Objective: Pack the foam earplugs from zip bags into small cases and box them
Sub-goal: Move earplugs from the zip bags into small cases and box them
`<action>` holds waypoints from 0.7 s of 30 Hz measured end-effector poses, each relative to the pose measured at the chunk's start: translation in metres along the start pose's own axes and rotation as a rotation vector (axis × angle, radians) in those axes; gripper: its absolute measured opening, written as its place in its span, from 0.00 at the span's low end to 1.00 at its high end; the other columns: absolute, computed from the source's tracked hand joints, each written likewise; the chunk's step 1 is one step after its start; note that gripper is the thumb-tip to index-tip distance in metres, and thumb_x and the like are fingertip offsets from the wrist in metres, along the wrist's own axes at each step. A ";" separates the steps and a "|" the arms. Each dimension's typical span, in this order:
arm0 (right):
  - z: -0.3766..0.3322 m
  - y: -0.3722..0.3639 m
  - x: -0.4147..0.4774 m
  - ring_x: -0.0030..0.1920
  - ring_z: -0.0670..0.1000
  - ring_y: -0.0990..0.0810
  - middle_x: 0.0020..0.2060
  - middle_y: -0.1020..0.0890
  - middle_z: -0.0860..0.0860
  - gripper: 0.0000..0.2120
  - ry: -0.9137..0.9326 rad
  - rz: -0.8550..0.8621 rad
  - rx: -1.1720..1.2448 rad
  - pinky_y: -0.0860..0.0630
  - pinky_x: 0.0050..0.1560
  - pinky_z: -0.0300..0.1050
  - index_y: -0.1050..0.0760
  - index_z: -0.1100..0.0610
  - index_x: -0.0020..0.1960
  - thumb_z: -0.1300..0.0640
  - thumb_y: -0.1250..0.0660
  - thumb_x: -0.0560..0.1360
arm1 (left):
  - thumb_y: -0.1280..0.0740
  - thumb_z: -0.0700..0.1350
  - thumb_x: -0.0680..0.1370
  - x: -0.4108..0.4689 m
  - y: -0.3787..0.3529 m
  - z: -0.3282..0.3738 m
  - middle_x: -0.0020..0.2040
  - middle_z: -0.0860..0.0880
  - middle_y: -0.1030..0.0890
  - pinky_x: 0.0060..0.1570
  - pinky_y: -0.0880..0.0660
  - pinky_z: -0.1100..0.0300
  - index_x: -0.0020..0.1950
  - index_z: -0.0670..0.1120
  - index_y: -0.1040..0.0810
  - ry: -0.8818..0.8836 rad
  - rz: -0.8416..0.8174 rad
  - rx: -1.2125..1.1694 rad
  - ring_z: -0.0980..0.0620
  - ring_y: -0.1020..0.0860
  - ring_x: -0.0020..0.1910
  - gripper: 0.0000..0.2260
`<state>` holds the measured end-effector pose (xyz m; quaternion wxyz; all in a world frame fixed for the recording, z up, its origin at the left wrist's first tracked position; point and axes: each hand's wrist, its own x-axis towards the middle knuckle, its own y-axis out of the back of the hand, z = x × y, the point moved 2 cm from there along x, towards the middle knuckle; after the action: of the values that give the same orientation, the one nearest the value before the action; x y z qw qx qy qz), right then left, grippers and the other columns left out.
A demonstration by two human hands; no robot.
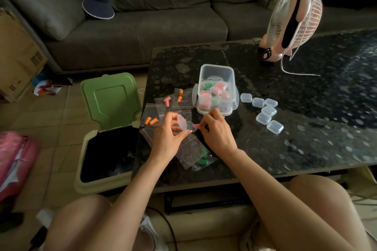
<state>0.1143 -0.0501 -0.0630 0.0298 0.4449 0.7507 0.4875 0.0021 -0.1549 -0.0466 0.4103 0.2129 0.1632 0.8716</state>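
Observation:
My left hand [167,136] holds a small clear case [186,125] with its lid up, just above the table's near left part. My right hand [216,130] pinches a pink earplug [197,127] at the case's right edge. Zip bags lie around the hands: one with orange earplugs [152,121], one with pink earplugs [166,101], one with green earplugs [202,158]. A clear plastic box [216,89] behind the hands holds several filled cases. Several empty small cases [265,112] lie to its right.
The dark stone table [306,108] carries a pink fan [293,16] at the back with its cord trailing. A green-lidded bin [111,128] stands open at the table's left edge. A grey sofa [142,26] is behind. My knees are below the table's front edge.

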 end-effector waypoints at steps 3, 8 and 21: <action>-0.001 -0.001 0.003 0.45 0.53 0.26 0.47 0.24 0.55 0.05 0.029 0.001 0.015 0.26 0.42 0.48 0.23 0.63 0.41 0.61 0.28 0.72 | 0.26 0.37 0.69 -0.001 0.001 0.002 0.51 0.49 0.19 0.44 0.26 0.74 0.52 0.42 0.29 -0.004 0.002 -0.002 0.58 0.21 0.47 0.16; -0.004 -0.004 0.002 0.46 0.54 0.24 0.44 0.21 0.54 0.02 0.036 -0.149 0.023 0.26 0.44 0.49 0.25 0.61 0.44 0.62 0.33 0.74 | 0.26 0.37 0.70 -0.002 0.002 0.001 0.50 0.49 0.19 0.44 0.26 0.73 0.53 0.43 0.29 0.017 0.009 -0.001 0.58 0.21 0.46 0.16; -0.025 0.020 0.010 0.39 0.51 0.20 0.38 0.18 0.53 0.07 -0.008 -0.061 0.391 0.21 0.42 0.44 0.22 0.62 0.43 0.60 0.27 0.71 | 0.26 0.36 0.69 0.000 0.000 0.002 0.47 0.51 0.20 0.46 0.26 0.73 0.50 0.46 0.30 0.058 -0.005 -0.044 0.55 0.21 0.49 0.16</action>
<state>0.1088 -0.0583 -0.0312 -0.0397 0.4212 0.8440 0.3295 0.0030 -0.1548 -0.0444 0.4123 0.1782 0.1561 0.8797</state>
